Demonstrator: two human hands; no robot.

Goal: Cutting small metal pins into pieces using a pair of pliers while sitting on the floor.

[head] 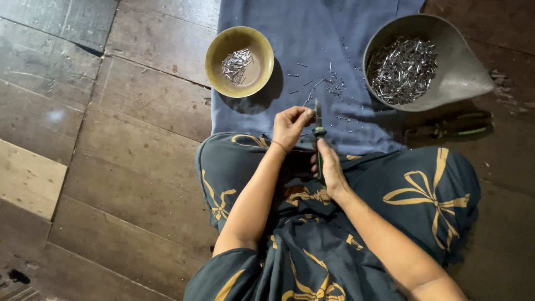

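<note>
I sit on a wooden floor, legs folded under dark cloth with gold bows. My right hand [330,169] grips a pair of dark-handled pliers [318,129], jaws pointing away from me. My left hand [291,124] pinches a small metal piece right at the pliers' tip. Both hands hover over the near edge of a blue cloth [312,33] strewn with small metal pins [333,86]. A round brass bowl [214,60] at the cloth's left holds a small heap of pins. A grey metal pan [465,69] at the right holds a large pile of them.
Another pair of green-handled pliers [457,127] lies on the floor below the grey pan. Dark worn floorboards [111,139] spread to the left, with a paler plank [28,178] at the far left edge.
</note>
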